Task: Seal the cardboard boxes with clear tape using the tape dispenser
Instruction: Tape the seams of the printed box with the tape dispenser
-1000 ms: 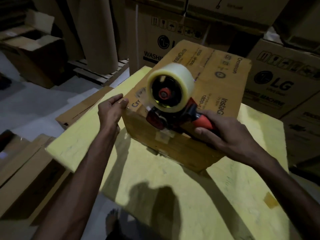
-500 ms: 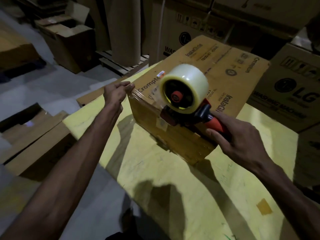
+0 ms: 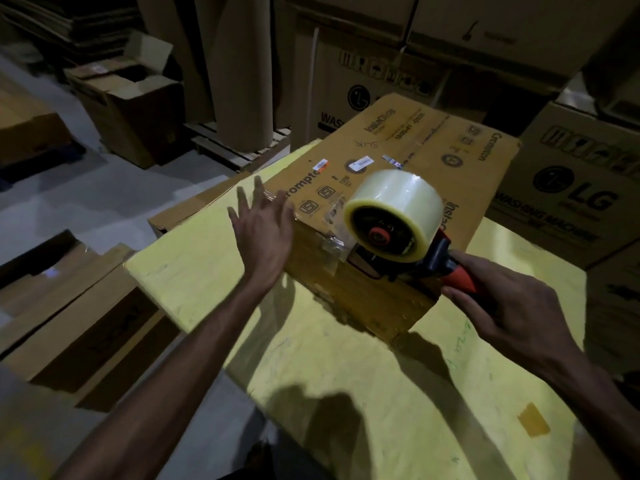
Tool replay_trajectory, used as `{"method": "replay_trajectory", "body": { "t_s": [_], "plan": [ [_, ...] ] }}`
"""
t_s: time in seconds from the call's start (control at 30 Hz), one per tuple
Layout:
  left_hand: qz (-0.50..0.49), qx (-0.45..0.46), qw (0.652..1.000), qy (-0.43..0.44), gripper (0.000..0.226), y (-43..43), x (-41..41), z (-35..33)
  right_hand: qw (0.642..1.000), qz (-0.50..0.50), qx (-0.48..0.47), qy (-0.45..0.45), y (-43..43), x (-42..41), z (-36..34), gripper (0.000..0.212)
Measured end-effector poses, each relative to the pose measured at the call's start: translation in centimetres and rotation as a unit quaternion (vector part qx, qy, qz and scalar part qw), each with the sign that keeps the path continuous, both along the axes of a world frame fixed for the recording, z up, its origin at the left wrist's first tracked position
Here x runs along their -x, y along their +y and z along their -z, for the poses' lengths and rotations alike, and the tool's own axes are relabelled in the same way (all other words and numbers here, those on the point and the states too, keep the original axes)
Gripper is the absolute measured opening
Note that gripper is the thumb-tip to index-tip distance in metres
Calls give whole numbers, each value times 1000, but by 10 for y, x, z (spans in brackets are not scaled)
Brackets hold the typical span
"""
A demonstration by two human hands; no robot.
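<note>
A brown cardboard box printed "Crompton" lies on a yellow table. A tape dispenser with a big roll of clear tape and a red and black handle sits against the box's near top edge. My right hand grips that handle. Wrinkled clear tape runs from the dispenser along the edge toward the box's left corner. My left hand is at that corner with fingers spread straight, its palm against the box's side.
Large LG washing machine cartons stand behind and to the right. An open box, a wooden pallet and upright cardboard rolls are at the back left. Flat cardboard boxes lie on the floor left of the table.
My left hand has let go of its pinch at the box's left corner and opened flat against it. The dispenser sits slightly further right along the edge.
</note>
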State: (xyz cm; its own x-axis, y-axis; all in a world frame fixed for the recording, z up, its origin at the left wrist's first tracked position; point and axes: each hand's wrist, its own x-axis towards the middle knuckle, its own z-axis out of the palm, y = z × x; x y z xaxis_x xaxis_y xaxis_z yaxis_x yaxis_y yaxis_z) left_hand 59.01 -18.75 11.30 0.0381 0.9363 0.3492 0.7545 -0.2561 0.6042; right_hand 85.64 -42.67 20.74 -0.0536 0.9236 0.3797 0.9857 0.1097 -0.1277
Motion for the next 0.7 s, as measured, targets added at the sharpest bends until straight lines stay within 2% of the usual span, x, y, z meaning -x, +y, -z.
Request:
{"method": "replay_trajectory", "body": {
  "t_s": [0.07,0.1,0.17,0.23,0.3,0.5,0.7],
  "plan": [
    [74,-52,991,99,46,-29,-15,-5,1000,1,-8,1,0,-2,0,60],
    [128,-73,982,116,46,-45,-24,-6,1000,3,-8,4,1,-3,0,60],
    [232,-79,968,57,37,-68,-39,-4,1000,7,-1,15,2,-7,0,61],
    [285,-42,957,-13,36,-73,-38,-3,1000,13,9,25,1,-11,0,62],
    [296,-28,955,0,43,-69,-31,-1,999,13,15,27,1,-12,0,62],
    [284,-75,954,59,48,-69,-19,1,1000,-14,19,5,0,-8,-2,62],
    [279,-69,957,33,45,-69,-20,4,1000,9,23,-14,-25,-17,-10,60]
  ]
}}
